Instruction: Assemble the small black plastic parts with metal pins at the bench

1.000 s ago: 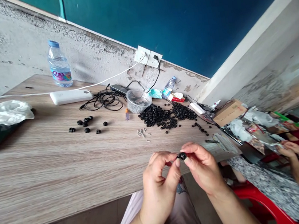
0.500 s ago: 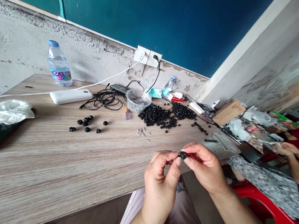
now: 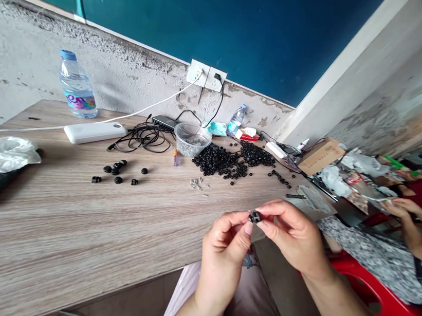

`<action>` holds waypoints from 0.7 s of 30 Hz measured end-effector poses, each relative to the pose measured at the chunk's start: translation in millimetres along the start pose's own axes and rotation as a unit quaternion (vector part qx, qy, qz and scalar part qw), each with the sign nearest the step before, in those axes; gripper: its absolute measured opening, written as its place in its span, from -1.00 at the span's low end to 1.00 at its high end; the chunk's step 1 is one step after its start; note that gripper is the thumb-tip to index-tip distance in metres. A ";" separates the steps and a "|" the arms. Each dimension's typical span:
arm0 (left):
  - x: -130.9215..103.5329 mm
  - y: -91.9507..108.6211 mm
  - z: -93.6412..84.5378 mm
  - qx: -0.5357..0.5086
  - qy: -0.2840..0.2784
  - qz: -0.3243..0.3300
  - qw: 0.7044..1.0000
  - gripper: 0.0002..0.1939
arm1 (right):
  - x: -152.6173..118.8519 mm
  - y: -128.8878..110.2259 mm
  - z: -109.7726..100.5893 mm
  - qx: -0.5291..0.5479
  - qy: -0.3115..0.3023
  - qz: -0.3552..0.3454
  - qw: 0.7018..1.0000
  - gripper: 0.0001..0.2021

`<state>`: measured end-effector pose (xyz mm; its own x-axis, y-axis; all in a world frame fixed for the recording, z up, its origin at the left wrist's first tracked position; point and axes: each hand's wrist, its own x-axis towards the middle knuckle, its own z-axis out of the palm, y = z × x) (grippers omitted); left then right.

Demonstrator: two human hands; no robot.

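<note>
A small black part (image 3: 255, 217) is pinched between both hands above the table's front edge. My left hand (image 3: 226, 246) grips its left end with thumb and forefinger, and my right hand (image 3: 293, 232) grips its right end. Beyond the hands lie a few silvery pins (image 3: 196, 184) and a large heap of small black pieces (image 3: 215, 160). Behind the pins stands a clear round tub (image 3: 193, 138) holding small pale pieces. Several black parts (image 3: 118, 180) are scattered at the left of the table.
A water bottle (image 3: 77, 87), a white power bank (image 3: 94, 132) and coiled black cables (image 3: 146, 137) sit along the wall. A small vial (image 3: 176, 158) stands beside the tub. At the right are a cardboard box (image 3: 320, 156) and a seated person's forearms (image 3: 409, 220).
The black part has turned slightly between my fingers, and a second round section now shows at its left end. The view has shifted a little, moving the table's contents leftward.
</note>
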<state>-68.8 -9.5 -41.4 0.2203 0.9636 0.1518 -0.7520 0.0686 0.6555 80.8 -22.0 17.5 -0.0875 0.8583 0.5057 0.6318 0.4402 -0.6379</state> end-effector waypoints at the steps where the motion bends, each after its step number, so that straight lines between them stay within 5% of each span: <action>1: 0.6 -0.4 0.6 -0.013 0.000 -0.008 1.000 -0.85 | 0.5 -0.6 -0.8 -0.007 -0.002 0.000 1.000 -0.85; 21: 8.5 -10.8 10.0 -0.042 0.035 -0.058 0.997 -0.88 | -2.2 9.5 -3.0 0.110 0.006 0.075 0.991 -0.85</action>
<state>-52.7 -4.7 -39.7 0.2661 0.9636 0.0248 -0.7743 0.1983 0.6009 89.3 -20.5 12.0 0.0046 0.9161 0.4009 0.4536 0.3554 -0.8173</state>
